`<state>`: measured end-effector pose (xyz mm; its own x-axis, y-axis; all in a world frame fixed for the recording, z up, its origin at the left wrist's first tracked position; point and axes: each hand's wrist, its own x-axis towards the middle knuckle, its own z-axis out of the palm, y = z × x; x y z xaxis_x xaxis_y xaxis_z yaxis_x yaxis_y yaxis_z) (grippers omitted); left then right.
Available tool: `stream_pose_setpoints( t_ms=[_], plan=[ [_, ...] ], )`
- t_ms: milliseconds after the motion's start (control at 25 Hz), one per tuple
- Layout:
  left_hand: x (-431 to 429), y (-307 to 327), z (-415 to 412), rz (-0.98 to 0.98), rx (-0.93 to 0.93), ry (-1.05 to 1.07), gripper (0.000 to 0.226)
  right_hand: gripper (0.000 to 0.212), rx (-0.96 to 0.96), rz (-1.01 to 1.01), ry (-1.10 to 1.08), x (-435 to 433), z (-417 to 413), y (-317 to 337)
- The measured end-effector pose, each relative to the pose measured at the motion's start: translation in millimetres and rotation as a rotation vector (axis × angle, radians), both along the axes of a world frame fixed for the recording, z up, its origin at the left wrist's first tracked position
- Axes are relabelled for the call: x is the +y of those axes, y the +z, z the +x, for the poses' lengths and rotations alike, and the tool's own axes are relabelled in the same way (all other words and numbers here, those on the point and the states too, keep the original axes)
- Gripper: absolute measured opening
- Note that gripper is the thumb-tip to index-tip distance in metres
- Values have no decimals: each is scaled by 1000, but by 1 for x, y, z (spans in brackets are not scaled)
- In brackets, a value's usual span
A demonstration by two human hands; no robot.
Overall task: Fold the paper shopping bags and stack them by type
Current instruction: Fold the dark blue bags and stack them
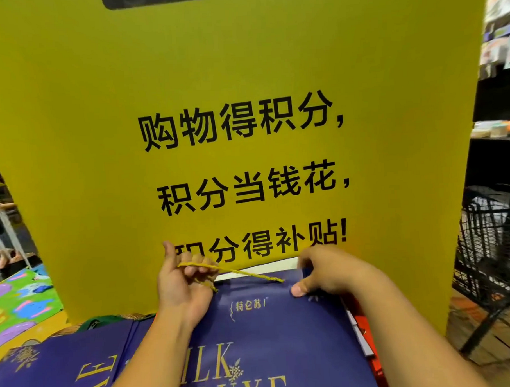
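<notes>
Two hands [182,287] [324,273] hold cord [251,273], bag [268,324]; perhaps two bags [65,362].

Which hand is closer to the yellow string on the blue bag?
Left. The left hand has the yellow string looped over its curled fingers. The right hand pinches the top edge of the blue bag, just beside the string's other end.
</notes>
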<state>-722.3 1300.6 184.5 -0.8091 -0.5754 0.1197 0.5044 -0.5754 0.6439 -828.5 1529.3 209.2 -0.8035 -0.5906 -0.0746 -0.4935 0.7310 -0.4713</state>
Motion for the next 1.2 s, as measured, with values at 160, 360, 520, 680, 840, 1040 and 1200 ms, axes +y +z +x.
stream_pose_setpoints(
  t_ms=[160,360,520,680,840,1040,1200],
  plan=[
    [0,2,1,93,113,28,46,51,-10,12,34,0,1,3],
    [0,24,8,-812,-269,374,37,32,-228,-474,34,39,5,25],
    [24,46,38,-1606,-383,668,56,20,-496,-1099,-164,55,26,45],
    [65,89,83,-1757,-231,-78,77,14,-510,-1175,-238,45,44,76],
    [73,119,128,-1932,-201,-433,103,19,-702,-1220,-263,49,65,110],
    [45,107,128,-1496,-47,470,3,49,-464,-1152,-118,40,91,116],
    [30,118,140,-564,141,246,19,53,-203,-934,35,32,107,103]
  ],
)
